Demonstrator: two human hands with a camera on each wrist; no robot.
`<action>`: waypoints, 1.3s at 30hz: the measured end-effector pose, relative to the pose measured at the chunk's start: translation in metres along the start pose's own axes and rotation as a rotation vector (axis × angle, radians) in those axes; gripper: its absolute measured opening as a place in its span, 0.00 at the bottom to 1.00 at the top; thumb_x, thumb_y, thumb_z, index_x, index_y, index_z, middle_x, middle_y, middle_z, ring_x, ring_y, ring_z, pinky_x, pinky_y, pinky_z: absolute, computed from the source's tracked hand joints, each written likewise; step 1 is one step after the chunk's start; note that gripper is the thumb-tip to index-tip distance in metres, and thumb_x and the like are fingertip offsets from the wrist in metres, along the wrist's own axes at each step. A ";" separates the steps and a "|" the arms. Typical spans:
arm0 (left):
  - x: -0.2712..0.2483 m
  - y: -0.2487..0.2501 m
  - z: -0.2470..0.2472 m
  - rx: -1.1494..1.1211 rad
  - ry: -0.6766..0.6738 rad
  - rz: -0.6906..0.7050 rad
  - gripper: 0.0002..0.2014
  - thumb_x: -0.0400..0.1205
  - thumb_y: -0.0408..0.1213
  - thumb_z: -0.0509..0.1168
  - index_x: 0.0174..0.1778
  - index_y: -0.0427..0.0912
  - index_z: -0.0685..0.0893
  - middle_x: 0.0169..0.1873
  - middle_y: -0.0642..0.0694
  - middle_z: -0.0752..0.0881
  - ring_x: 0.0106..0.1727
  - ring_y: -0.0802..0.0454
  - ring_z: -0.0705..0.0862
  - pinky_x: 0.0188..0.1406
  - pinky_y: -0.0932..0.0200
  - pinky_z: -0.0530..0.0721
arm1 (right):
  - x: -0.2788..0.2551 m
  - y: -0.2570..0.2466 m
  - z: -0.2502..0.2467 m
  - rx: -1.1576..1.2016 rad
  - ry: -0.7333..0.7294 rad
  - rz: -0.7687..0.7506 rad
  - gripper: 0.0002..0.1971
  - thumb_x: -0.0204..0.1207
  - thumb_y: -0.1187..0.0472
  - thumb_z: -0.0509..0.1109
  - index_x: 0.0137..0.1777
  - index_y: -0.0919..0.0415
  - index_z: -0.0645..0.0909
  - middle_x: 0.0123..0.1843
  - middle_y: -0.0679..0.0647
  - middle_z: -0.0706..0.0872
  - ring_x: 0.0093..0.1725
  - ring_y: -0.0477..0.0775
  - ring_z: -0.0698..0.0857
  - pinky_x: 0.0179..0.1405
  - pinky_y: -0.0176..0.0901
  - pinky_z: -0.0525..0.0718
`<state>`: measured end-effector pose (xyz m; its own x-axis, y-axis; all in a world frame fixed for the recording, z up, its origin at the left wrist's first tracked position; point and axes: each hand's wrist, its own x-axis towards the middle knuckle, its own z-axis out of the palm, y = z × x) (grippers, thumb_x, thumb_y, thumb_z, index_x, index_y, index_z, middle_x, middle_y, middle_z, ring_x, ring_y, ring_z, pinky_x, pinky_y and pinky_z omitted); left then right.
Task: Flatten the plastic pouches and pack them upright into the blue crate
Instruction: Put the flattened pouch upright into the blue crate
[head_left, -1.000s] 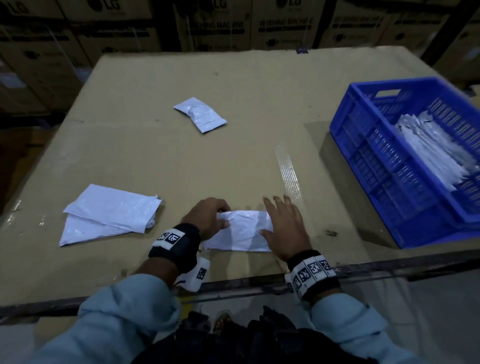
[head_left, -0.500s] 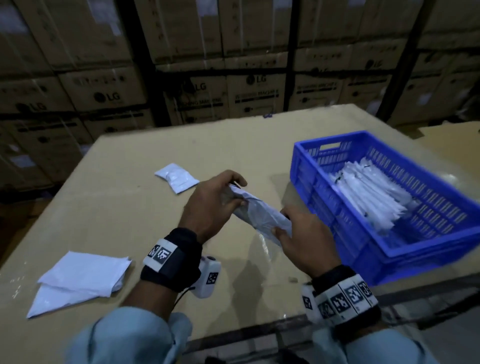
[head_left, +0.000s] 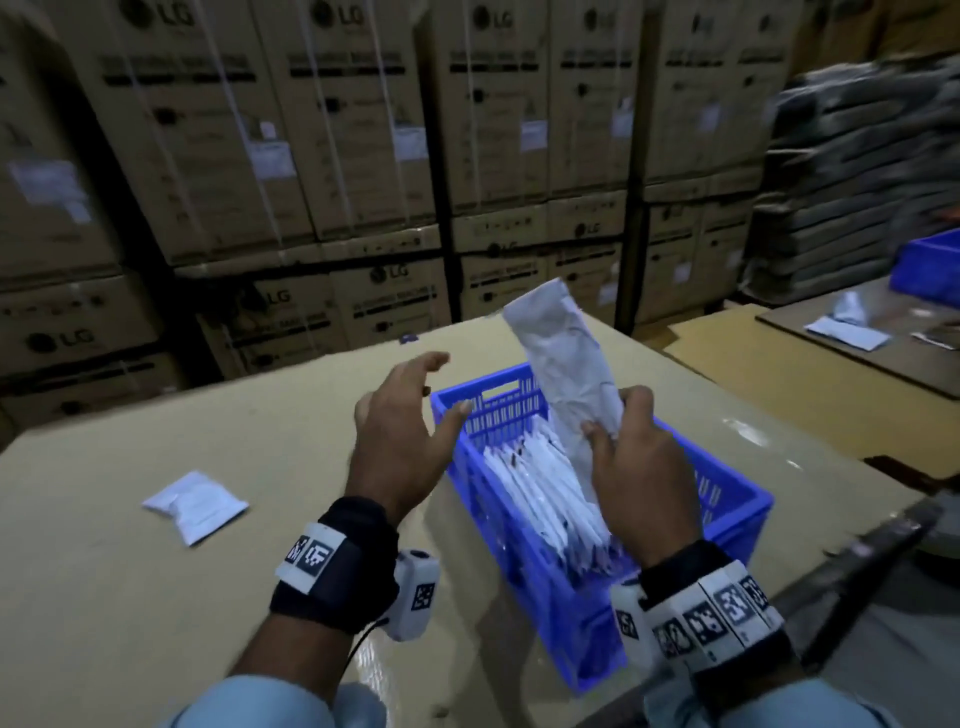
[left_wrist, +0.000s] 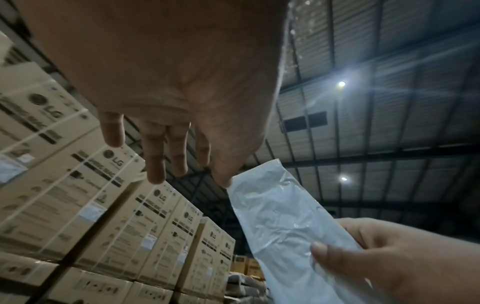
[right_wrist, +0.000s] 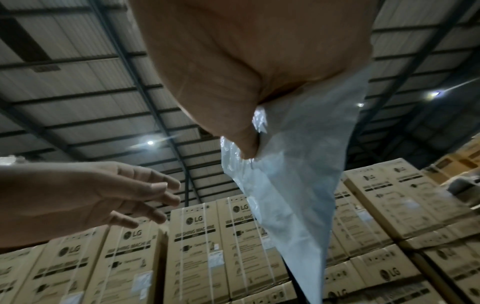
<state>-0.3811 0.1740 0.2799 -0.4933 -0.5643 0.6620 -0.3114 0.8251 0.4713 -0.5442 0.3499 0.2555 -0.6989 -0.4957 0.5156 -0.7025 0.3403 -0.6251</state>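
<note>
My right hand (head_left: 618, 431) pinches the lower end of a flattened white plastic pouch (head_left: 563, 358), held upright above the blue crate (head_left: 727, 525). The same pouch (left_wrist: 283, 218) rises between both hands in the left wrist view, and hangs from my thumb as the pouch (right_wrist: 293, 174) in the right wrist view. My left hand (head_left: 415, 410) hovers over the crate's left rim, fingers spread and holding nothing. Several white pouches (head_left: 540, 493) stand on edge in a row inside the crate. One more pouch (head_left: 196, 506) lies flat on the table to the left.
The crate sits on a cardboard-covered table (head_left: 156, 597). Stacked cardboard boxes (head_left: 337, 156) form a wall behind it. To the right, a second table (head_left: 810, 374) carries loose pouches and another blue crate (head_left: 930, 270).
My left hand has let go of the pouch and opened. My right hand carried the pouch from the table up over the crate and turned it upright.
</note>
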 end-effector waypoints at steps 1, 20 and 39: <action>0.009 0.004 0.010 0.040 -0.059 0.032 0.21 0.83 0.52 0.71 0.72 0.59 0.76 0.66 0.63 0.80 0.59 0.61 0.82 0.72 0.40 0.72 | 0.009 0.008 -0.005 0.009 0.029 0.018 0.13 0.87 0.50 0.65 0.60 0.52 0.64 0.39 0.58 0.83 0.38 0.68 0.83 0.31 0.54 0.75; 0.093 0.020 0.276 0.759 -0.989 0.394 0.26 0.85 0.31 0.64 0.80 0.39 0.69 0.74 0.31 0.74 0.72 0.32 0.78 0.74 0.36 0.70 | 0.151 0.126 0.031 -0.113 0.089 0.107 0.22 0.84 0.60 0.65 0.76 0.56 0.66 0.48 0.67 0.87 0.41 0.71 0.84 0.35 0.53 0.78; 0.075 -0.048 0.392 1.115 -1.114 0.868 0.29 0.84 0.63 0.60 0.79 0.56 0.75 0.79 0.41 0.72 0.82 0.39 0.66 0.86 0.27 0.41 | 0.167 0.209 0.127 0.128 0.106 -0.060 0.27 0.84 0.45 0.59 0.79 0.56 0.72 0.61 0.65 0.90 0.44 0.74 0.90 0.33 0.55 0.88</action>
<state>-0.7221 0.1024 0.0785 -0.9079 -0.1129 -0.4038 0.1957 0.7376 -0.6462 -0.7913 0.2369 0.1369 -0.6713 -0.4226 0.6089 -0.7252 0.2045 -0.6575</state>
